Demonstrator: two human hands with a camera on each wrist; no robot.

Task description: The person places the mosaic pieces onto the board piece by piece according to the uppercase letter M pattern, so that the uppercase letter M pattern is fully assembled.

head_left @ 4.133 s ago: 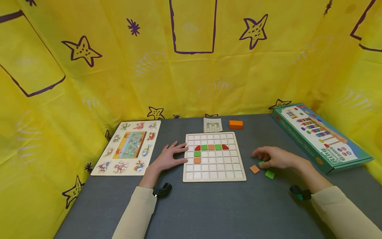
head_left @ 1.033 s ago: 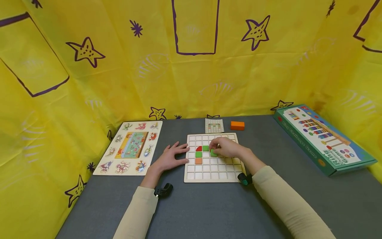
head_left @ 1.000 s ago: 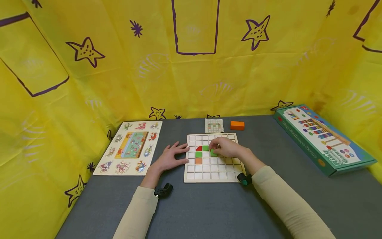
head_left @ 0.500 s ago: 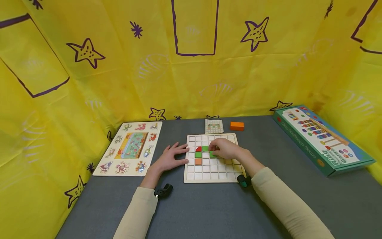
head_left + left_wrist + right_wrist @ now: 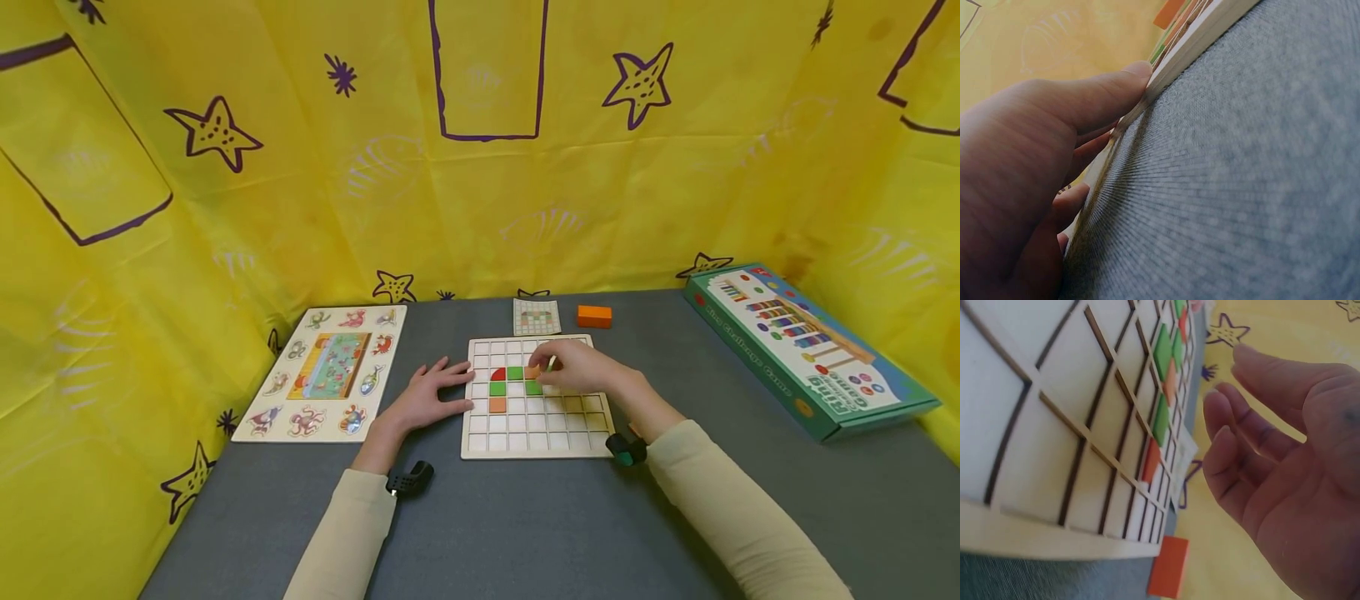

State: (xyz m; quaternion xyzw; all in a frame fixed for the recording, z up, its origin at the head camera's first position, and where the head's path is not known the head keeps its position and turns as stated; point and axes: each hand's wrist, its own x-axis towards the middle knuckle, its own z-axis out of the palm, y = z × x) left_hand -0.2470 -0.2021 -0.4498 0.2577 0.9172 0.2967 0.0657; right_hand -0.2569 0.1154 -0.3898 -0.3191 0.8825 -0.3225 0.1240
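A wooden grid board (image 5: 537,448) lies flat on the table with coloured tiles set in its squares. My left hand (image 5: 430,400) rests against its left edge, fingers spread and thumb touching the rim. Over the board's upper middle hovers my right hand (image 5: 573,367), fingers loosely bent. Nothing shows between those fingers in the right wrist view. Just below the fingertips a green tile (image 5: 533,387) lies in a square under an orange tile (image 5: 532,372). A red quarter-round tile (image 5: 498,374) sits at the row's left end; the right end shows in the right wrist view.
A small pattern card (image 5: 536,317) and an orange block (image 5: 594,317) lie behind the board. To the left is a sea-animal puzzle board (image 5: 255,383); to the right, a green game box (image 5: 810,350). A yellow cloth (image 5: 480,208) hangs behind the table.
My right hand has moved from the loose tiles at the right to the board. A green tile now lies below the orange one, and the fingers have lifted off it. My left hand stays put.
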